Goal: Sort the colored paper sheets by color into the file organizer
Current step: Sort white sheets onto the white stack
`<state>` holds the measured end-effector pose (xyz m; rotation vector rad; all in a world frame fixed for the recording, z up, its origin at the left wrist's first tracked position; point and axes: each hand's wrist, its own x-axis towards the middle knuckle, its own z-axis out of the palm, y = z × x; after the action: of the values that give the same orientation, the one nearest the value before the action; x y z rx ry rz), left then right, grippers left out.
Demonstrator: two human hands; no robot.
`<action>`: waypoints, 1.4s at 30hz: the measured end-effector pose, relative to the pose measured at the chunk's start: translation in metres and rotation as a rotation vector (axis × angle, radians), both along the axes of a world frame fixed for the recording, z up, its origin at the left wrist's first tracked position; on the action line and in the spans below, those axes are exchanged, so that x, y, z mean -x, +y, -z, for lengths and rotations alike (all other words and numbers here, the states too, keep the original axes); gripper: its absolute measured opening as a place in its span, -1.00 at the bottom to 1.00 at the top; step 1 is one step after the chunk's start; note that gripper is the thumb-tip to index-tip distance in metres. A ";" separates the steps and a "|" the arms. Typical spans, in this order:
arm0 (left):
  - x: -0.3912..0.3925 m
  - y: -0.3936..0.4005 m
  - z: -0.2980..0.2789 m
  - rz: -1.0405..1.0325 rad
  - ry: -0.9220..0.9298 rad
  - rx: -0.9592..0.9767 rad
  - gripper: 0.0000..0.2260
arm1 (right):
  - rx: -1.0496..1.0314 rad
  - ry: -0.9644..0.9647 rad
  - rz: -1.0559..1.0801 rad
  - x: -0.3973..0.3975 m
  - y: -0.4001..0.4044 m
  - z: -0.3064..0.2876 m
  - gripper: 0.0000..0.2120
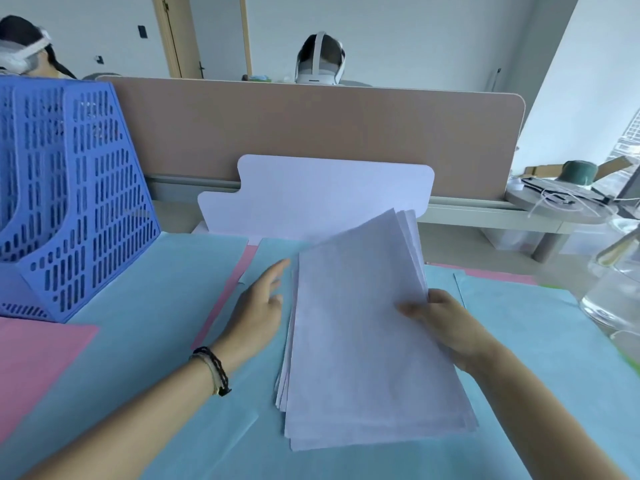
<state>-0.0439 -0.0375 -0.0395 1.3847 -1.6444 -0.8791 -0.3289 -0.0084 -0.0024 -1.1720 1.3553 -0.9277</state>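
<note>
Across the tan divider panel we see two people wearing white headsets, a white cut-out card leaning on it, a clear glass jar at right, and a door frame.

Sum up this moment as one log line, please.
right hand: grips white paper stack | left hand: open beside it | blue plastic file organizer: looks empty

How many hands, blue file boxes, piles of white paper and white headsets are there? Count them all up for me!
Hands: 2, the left hand and the right hand
Blue file organizer: 1
White paper stack: 1
White headsets: 2
Total: 6
</note>
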 end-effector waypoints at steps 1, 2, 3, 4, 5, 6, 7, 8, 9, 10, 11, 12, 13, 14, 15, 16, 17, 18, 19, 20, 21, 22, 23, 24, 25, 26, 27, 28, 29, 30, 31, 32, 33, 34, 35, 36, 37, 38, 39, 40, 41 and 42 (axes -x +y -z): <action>-0.002 -0.003 -0.003 -0.020 0.136 -0.067 -0.45 | 0.014 -0.045 0.021 -0.001 0.001 -0.003 -0.83; -0.003 -0.005 -0.006 -0.033 0.229 -0.134 -0.34 | 0.027 -0.090 0.047 -0.002 0.002 -0.006 -0.84; -0.002 -0.007 -0.011 -0.038 0.300 -0.193 -0.19 | 0.043 -0.132 0.074 -0.004 0.003 -0.009 -0.84; -0.001 -0.007 -0.020 -0.037 0.367 -0.239 -0.10 | 0.066 -0.173 0.098 -0.006 0.004 -0.013 -0.83; 0.001 -0.006 -0.030 -0.025 0.439 -0.252 -0.09 | 0.091 -0.211 0.121 -0.009 0.006 -0.018 -0.82; 0.004 -0.005 -0.040 0.007 0.513 -0.234 -0.20 | 0.125 -0.243 0.137 -0.011 0.008 -0.022 -0.81; 0.007 -0.004 -0.053 0.043 0.574 -0.197 -0.40 | 0.166 -0.264 0.153 -0.014 0.011 -0.028 -0.81; 0.011 -0.001 -0.069 0.066 0.614 -0.164 -0.59 | 0.219 -0.280 0.165 -0.017 0.013 -0.034 -0.82; 0.015 0.003 -0.085 0.077 0.637 -0.130 -0.69 | 0.278 -0.292 0.172 -0.020 0.015 -0.042 -0.84; 0.017 0.006 -0.098 0.071 0.651 -0.096 -0.74 | 0.344 -0.302 0.177 -0.023 0.017 -0.051 -0.86; 0.019 0.008 -0.111 0.066 0.656 -0.055 -0.77 | 0.409 -0.307 0.179 -0.025 0.018 -0.061 -0.86; 0.021 0.008 -0.123 0.065 0.651 -0.006 -0.79 | 0.469 -0.304 0.174 -0.027 0.019 -0.070 -0.85; 0.023 0.010 -0.133 0.072 0.628 0.046 -0.81 | 0.520 -0.299 0.164 -0.028 0.020 -0.078 -0.83; 0.023 0.012 -0.139 0.083 0.596 0.091 -0.83 | 0.560 -0.294 0.149 -0.028 0.021 -0.083 -0.81; 0.022 0.014 -0.142 0.103 0.560 0.123 -0.82 | 0.582 -0.290 0.131 -0.027 0.022 -0.087 -0.80; 0.021 0.016 -0.141 0.129 0.525 0.142 -0.77 | 0.589 -0.289 0.106 -0.025 0.023 -0.087 -0.80; 0.019 0.019 -0.136 0.153 0.492 0.152 -0.72 | 0.581 -0.289 0.083 -0.022 0.025 -0.084 -0.79; 0.018 0.023 -0.129 0.172 0.467 0.157 -0.69 | 0.566 -0.287 0.070 -0.020 0.027 -0.079 -0.75; 0.017 0.026 -0.123 0.183 0.454 0.163 -0.67 | 0.547 -0.285 0.067 -0.018 0.030 -0.072 -0.72; 0.018 0.028 -0.118 0.186 0.454 0.163 -0.67 | 0.531 -0.285 0.069 -0.017 0.031 -0.067 -0.71; 0.020 0.030 -0.115 0.185 0.465 0.159 -0.67 | 0.517 -0.289 0.073 -0.019 0.032 -0.063 -0.70; 0.023 0.030 -0.115 0.185 0.479 0.158 -0.67 | 0.512 -0.296 0.076 -0.021 0.032 -0.062 -0.69; 0.025 0.029 -0.117 0.188 0.491 0.162 -0.67 | 0.514 -0.304 0.078 -0.023 0.031 -0.064 -0.69; 0.027 0.026 -0.121 0.191 0.503 0.166 -0.67 | 0.522 -0.306 0.078 -0.024 0.030 -0.068 -0.72; 0.027 0.024 -0.126 0.192 0.518 0.172 -0.67 | 0.532 -0.300 0.078 -0.025 0.028 -0.074 -0.73; 0.026 0.022 -0.130 0.192 0.529 0.181 -0.66 | 0.544 -0.291 0.072 -0.023 0.028 -0.079 -0.73; 0.023 0.020 -0.131 0.196 0.530 0.190 -0.66 | 0.551 -0.280 0.066 -0.020 0.027 -0.082 -0.74; 0.020 0.019 -0.130 0.199 0.524 0.191 -0.66 | 0.546 -0.269 0.066 -0.017 0.027 -0.082 -0.76; 0.017 0.020 -0.124 0.195 0.513 0.182 -0.66 | 0.529 -0.263 0.071 -0.016 0.027 -0.079 -0.78; 0.016 0.022 -0.116 0.184 0.499 0.161 -0.67 | 0.506 -0.261 0.076 -0.015 0.029 -0.074 -0.80; 0.016 0.025 -0.107 0.178 0.482 0.139 -0.68 | 0.487 -0.259 0.079 -0.016 0.030 -0.067 -0.81; 0.017 0.027 -0.100 0.184 0.464 0.117 -0.69 | 0.477 -0.256 0.074 -0.019 0.031 -0.062 -0.80; 0.019 0.029 -0.095 0.193 0.449 0.106 -0.70 | 0.477 -0.254 0.067 -0.022 0.031 -0.059 -0.79; 0.022 0.030 -0.095 0.197 0.442 0.109 -0.71 | 0.487 -0.255 0.063 -0.024 0.031 -0.059 -0.78; 0.023 0.029 -0.098 0.201 0.442 0.125 -0.71 | 0.505 -0.260 0.068 -0.025 0.030 -0.062 -0.78; 0.024 0.028 -0.101 0.206 0.450 0.143 -0.72 | 0.524 -0.269 0.074 -0.025 0.028 -0.066 -0.78; 0.024 0.026 -0.104 0.213 0.468 0.149 -0.73 | 0.537 -0.277 0.079 -0.023 0.027 -0.068 -0.78; 0.026 0.026 -0.103 0.211 0.489 0.141 -0.73 | 0.537 -0.282 0.084 -0.022 0.026 -0.069 -0.79; 0.027 0.026 -0.099 0.200 0.504 0.120 -0.74 | 0.523 -0.279 0.097 -0.021 0.025 -0.066 -0.80; 0.029 0.027 -0.090 0.175 0.507 0.086 -0.75 | 0.496 -0.273 0.116 -0.022 0.025 -0.060 -0.81; 0.032 0.028 -0.082 0.146 0.499 0.049 -0.76 | 0.462 -0.273 0.140 -0.023 0.025 -0.053 -0.81; 0.035 0.029 -0.074 0.117 0.486 0.018 -0.76 | 0.428 -0.275 0.166 -0.025 0.024 -0.047 -0.82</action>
<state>-0.0791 -0.0089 0.0341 0.9689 -1.3589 -1.1596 -0.3042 0.0155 0.0445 -1.2027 1.0700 -1.4944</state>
